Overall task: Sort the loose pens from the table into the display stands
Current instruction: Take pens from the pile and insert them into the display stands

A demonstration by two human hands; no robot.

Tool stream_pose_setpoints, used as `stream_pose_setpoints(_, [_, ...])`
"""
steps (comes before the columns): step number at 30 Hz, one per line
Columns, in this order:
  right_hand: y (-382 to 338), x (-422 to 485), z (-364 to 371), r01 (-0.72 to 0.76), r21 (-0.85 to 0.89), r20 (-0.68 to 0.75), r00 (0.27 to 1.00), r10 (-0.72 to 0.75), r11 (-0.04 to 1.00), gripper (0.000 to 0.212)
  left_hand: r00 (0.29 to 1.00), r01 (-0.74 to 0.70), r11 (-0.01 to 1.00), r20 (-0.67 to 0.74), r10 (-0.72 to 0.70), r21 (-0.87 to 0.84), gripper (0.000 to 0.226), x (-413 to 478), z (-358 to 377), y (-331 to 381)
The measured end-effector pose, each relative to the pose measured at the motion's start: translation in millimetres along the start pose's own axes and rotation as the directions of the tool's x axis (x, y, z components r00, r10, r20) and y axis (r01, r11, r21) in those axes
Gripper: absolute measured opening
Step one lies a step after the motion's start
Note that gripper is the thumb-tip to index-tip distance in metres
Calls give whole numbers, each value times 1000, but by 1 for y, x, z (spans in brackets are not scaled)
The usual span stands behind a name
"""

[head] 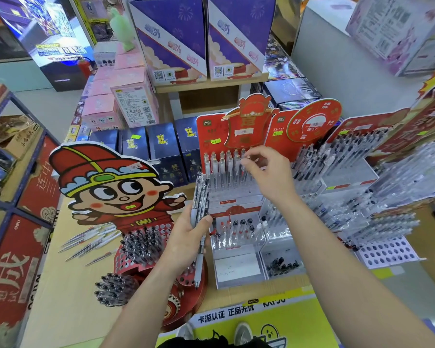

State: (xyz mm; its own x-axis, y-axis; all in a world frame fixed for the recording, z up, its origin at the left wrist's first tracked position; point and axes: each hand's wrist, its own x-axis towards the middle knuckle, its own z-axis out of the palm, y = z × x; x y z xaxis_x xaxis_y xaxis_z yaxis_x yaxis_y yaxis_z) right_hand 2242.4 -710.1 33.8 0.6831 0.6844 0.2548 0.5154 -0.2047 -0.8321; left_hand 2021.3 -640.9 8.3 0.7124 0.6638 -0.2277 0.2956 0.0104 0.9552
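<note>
My left hand [186,237] grips a bundle of clear pens [201,197] that points up and away, in front of the red display stand [232,187]. My right hand [266,169] reaches over the stand's upper row of upright pens [221,167], its fingertips pinching the top of one pen [246,160] in that row. A lower tier [239,232] holds a few upright pens. Several loose pens [91,243] lie on the table at the left.
A cartoon-boy cardboard stand [111,187] with a perforated pen holder [142,243] is left of my hands. More pen racks [362,172] fill the right side. Dark blue boxes [158,144] and pink boxes [103,114] stand behind.
</note>
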Motion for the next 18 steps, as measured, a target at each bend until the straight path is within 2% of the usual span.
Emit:
stream_pose_setpoints(7, [-1, 6, 1, 13, -77, -26, 1000, -15, 997, 15, 1000, 7, 1000, -6, -7, -11, 26, 4, -3, 1])
stream_pose_setpoints(10, [-3, 5, 0, -20, -49, -36, 999, 18, 999, 19, 1000, 19, 1000, -15, -19, -20, 29, 5, -4, -1])
stream_pose_setpoints(13, [-5, 4, -1, -65, -23, -64, 996, 64, 998, 17, 1000, 9, 1000, -12, -9, -23, 27, 6, -4, -2])
stream_pose_setpoints(18, [-4, 3, 0, -45, -45, -88, 995, 41, 998, 14, 1000, 2, 999, -17, -3, -35, 27, 6, -4, -3])
